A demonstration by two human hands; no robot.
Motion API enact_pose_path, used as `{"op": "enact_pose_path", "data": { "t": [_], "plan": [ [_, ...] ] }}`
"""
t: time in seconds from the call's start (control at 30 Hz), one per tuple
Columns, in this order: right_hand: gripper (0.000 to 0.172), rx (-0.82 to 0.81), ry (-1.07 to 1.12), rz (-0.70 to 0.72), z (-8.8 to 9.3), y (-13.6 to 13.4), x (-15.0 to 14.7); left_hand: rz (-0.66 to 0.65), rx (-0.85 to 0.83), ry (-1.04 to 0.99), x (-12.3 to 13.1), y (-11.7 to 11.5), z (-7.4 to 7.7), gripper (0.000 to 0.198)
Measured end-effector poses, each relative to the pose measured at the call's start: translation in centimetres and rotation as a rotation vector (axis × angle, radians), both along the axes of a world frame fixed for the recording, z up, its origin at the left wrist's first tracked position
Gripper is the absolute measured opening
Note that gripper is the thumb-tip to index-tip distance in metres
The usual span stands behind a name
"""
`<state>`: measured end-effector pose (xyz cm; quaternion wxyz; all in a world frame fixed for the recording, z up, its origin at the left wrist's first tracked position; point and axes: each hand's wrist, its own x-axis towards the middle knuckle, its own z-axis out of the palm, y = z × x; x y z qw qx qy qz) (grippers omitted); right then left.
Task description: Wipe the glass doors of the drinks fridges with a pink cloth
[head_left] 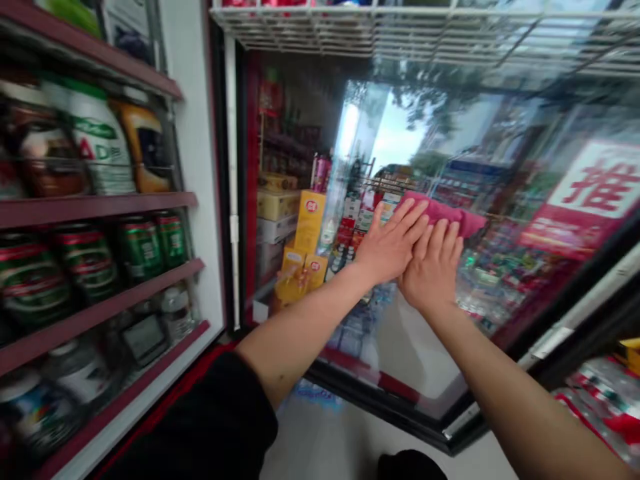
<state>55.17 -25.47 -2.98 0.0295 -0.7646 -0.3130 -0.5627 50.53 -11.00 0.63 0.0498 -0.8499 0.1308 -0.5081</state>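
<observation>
Pink cloth (445, 213) sits pressed against the glass cooler door (500, 300) around mid-pane, beneath the fingertips of the left hand (393, 243) and right hand (433, 263), both grips spread wide and flat, not closed around it.

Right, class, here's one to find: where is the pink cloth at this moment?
In the head view, the pink cloth lies against the glass door right of centre, under the fingertips of the left hand and right hand.
</observation>
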Motion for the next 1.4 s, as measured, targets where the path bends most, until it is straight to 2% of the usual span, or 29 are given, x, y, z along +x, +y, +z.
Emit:
{"op": "enact_pose_path", "data": {
  "t": [0.17, 0.47, 0.67, 0.8, 0.93, 1.13, 1.4],
  "plan": [
    [0.089, -0.050, 0.004, 0.077, 0.0, 5.4, -1.0, 0.123, -0.040, 0.009, -1.7, 5.2, -0.7, 0.065],
    [0.076, -0.083, 0.070, 0.245, 1.5, 15.0, -3.3, 0.188, -0.188, 0.037, -3.9, 14.0, -1.1, 0.065],
    [0.077, -0.081, 0.100, 0.290, 1.6, 19.9, -4.9, 0.185, -0.128, 0.036, -5.8, 19.4, -0.8, 0.066],
    [0.083, -0.082, 0.114, 0.345, 1.3, 23.1, -5.1, 0.281, -0.076, 0.077, -7.0, 22.8, -0.6, 0.067],
    [0.086, -0.131, 0.161, 0.383, 1.7, 26.3, -5.6, 0.355, -0.070, 0.070, -8.3, 25.7, -0.7, 0.067],
    [0.093, -0.232, 0.217, 0.356, 2.5, 30.2, -6.9, 0.414, -0.069, 0.071, -10.1, 29.2, -0.6, 0.065],
    [0.081, -0.251, 0.266, 0.453, 2.5, 35.5, -7.6, 0.460, -0.086, 0.076, -11.2, 33.7, -0.8, 0.068]
  ]
}}
